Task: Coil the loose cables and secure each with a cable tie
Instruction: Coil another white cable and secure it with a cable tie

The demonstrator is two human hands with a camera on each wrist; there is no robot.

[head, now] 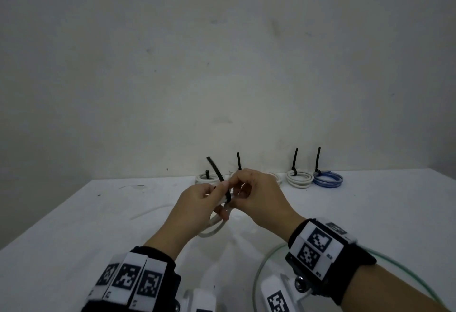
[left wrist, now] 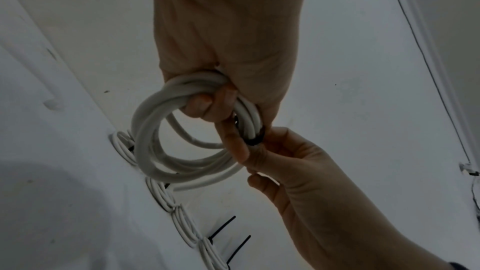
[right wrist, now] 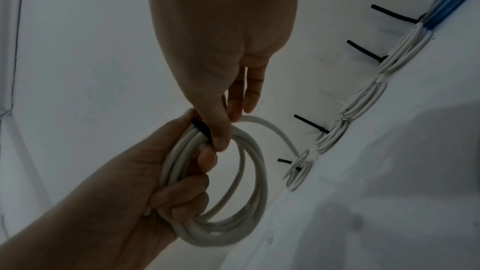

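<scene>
My left hand [head: 218, 204] grips a coil of white cable [head: 213, 230] above the white table, fingers curled through the loops. A black cable tie [head: 218, 172] wraps the bundle, and its tail sticks up to the left. My right hand [head: 238, 189] pinches the tie at the bundle between thumb and finger. In the left wrist view the coil [left wrist: 155, 141] hangs from my left hand [left wrist: 207, 106], with the right hand [left wrist: 250, 151] on the tie [left wrist: 255, 140]. The right wrist view shows the right hand [right wrist: 221, 130] pinching the tie [right wrist: 201, 128] over the coil [right wrist: 249, 192].
Several tied coils line the table's back edge by the wall: white ones [head: 298, 178] and a blue one [head: 328, 179], each with a black tie tail standing up. A loose pale green cable [head: 257, 269] curves on the table [head: 98, 225] near my right wrist.
</scene>
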